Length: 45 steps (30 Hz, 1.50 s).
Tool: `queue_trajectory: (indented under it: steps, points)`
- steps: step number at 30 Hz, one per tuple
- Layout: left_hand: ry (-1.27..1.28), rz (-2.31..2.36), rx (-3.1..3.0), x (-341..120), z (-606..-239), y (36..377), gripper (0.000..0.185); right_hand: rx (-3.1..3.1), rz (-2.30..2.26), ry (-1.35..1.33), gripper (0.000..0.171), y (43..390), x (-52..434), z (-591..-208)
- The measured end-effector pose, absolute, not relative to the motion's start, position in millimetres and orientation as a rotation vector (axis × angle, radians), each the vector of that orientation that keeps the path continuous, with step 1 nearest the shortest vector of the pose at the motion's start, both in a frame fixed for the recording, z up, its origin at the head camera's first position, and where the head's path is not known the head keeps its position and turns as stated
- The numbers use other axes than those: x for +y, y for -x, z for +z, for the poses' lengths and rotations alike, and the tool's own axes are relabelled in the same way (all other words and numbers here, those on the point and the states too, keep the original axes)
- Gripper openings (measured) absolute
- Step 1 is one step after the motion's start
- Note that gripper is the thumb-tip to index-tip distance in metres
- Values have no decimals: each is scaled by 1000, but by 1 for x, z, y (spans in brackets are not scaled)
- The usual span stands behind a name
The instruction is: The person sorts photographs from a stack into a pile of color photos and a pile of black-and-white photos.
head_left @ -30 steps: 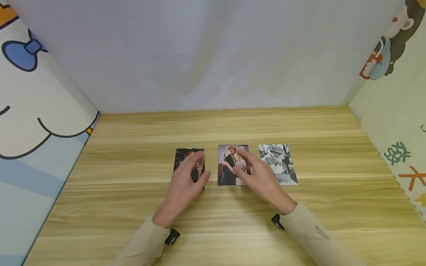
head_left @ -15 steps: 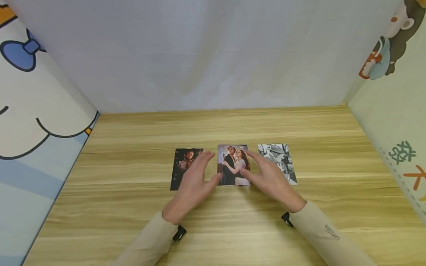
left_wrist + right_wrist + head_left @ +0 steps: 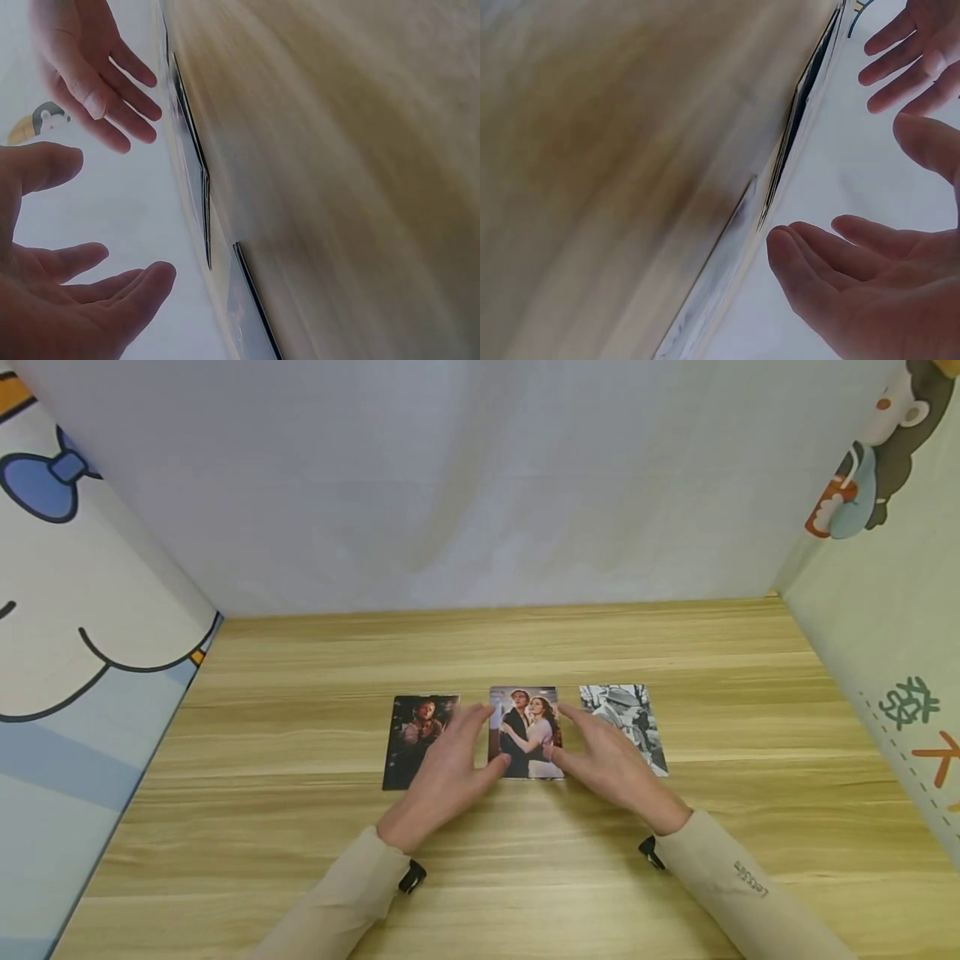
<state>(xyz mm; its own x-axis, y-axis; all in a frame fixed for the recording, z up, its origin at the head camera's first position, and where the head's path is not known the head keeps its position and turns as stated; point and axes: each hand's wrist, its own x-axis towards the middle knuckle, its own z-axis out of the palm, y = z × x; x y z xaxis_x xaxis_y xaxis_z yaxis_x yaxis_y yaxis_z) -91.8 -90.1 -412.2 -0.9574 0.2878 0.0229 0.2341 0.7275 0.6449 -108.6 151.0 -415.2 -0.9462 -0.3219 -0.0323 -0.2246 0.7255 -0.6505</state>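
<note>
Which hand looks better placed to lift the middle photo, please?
Probably the left hand: its thumb lies at the middle photo's lower left corner, while the right hand sits just beside its right edge.

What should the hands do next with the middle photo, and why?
Probably close in on the middle photo and grip its side edges: the left hand and right hand flank it, open, fingers apart above the table.

Colour couple photo (image 3: 527,732) flat on table, centre of row, seemingly between both hands.
</note>
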Motion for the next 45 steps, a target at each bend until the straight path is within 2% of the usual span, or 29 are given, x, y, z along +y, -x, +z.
queue_trajectory:
  steps: [45]
  points:
    - [-367,989,2763,-78,-421,104,68,2657,-1025,381,69,113,145,-416]
